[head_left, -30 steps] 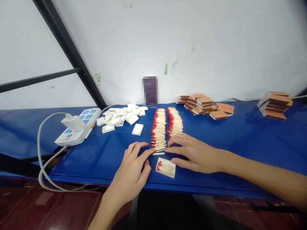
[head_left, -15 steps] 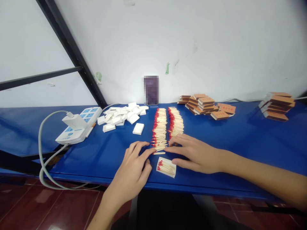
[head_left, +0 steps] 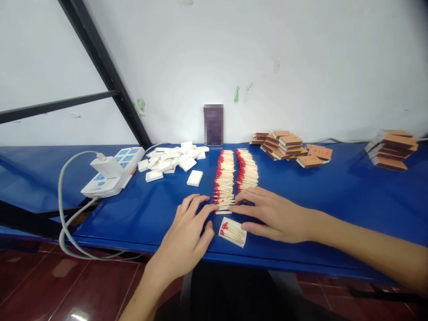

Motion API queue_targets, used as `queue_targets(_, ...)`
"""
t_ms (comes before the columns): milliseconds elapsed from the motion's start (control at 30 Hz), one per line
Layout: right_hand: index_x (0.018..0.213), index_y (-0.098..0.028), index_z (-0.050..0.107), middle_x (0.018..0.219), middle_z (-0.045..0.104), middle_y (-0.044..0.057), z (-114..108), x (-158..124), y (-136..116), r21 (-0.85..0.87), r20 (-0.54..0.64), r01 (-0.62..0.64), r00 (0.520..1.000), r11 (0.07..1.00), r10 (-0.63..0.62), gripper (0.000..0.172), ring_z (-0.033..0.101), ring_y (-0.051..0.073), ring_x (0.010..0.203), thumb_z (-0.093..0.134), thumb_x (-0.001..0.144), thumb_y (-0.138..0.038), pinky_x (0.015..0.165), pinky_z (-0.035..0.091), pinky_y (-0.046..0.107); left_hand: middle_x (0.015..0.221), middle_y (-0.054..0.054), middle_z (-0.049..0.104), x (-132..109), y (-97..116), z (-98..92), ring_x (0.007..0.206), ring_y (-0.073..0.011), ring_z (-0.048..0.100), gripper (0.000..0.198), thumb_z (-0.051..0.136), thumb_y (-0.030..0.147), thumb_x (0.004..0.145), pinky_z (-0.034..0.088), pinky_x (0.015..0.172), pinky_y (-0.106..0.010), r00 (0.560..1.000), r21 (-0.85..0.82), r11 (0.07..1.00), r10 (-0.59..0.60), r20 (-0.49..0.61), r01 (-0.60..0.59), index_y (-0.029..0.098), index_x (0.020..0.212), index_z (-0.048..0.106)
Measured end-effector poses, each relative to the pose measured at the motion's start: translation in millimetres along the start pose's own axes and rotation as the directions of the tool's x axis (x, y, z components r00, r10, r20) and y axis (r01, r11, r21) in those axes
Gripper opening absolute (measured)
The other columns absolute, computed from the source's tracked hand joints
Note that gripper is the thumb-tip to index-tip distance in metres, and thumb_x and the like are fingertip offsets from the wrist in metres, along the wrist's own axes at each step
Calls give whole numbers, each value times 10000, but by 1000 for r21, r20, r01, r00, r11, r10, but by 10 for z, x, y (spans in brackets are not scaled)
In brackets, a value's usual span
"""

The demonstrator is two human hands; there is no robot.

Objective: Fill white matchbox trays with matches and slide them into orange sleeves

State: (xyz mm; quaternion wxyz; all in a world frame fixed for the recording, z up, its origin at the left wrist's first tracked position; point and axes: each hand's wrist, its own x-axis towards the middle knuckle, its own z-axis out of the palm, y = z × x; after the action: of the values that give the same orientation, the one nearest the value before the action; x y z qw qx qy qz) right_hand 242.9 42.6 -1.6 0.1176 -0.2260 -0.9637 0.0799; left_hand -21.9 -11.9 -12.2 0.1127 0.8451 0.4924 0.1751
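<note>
Two long rows of red-headed matches lie side by side, a left row (head_left: 224,176) and a right row (head_left: 247,169), heads pointing left. My left hand (head_left: 187,234) is open, its index fingertip at the match heads on the near end of the left row. Opposite it, my right hand (head_left: 276,216) has its fingers apart, the index fingertip at the plain ends of those same matches. Its thumb reaches to the right edge of a small white matchbox tray (head_left: 236,222), which holds several matches (head_left: 230,232). The right hand partly hides the right row's near end.
White trays (head_left: 167,159) lie heaped at the back left, with a single tray (head_left: 195,178) nearer. Orange-brown matchbox sleeves (head_left: 287,145) are piled at the back right, and another stack (head_left: 394,149) stands farther right. A power strip (head_left: 113,174) with a plugged-in charger and cables occupies the left.
The view has shifted slightly. Both hands stay at the near end of the left row, and my left thumb has moved a little away from the index finger.
</note>
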Motion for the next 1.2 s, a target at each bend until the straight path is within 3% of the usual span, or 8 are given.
queue_targets(567,1405,-230,556,1236,581,138,-41,7,-20,27,50,-36,998,999,35,450,562,275,1068,414,1045,-459,937,468,467,1397,-64,498,-9,31,-17,1371,-270,350,305,386,187,1011,403,1124,-497,1000,-40,999,18,-21,-18,247,1244,573)
queue_targets(800,1421,-228,544,1256,571,138,-28,5,-6,25,44,-43,998,999,41,461,551,277,1086,423,1042,-461,954,452,475,1438,-77,476,-2,10,13,1388,-292,332,363,399,206,1010,378,1125,-538,999,15,1000,-13,-36,13,256,1348,522)
queue_targets(1200,1420,-250,552,1242,570,130,-35,-1,-7,28,53,-52,997,998,50,459,548,273,1066,403,1047,-473,941,451,478,1442,-84,473,-1,1,27,1387,-298,337,369,395,215,1014,383,1119,-541,999,42,999,-12,-31,13,247,1356,528)
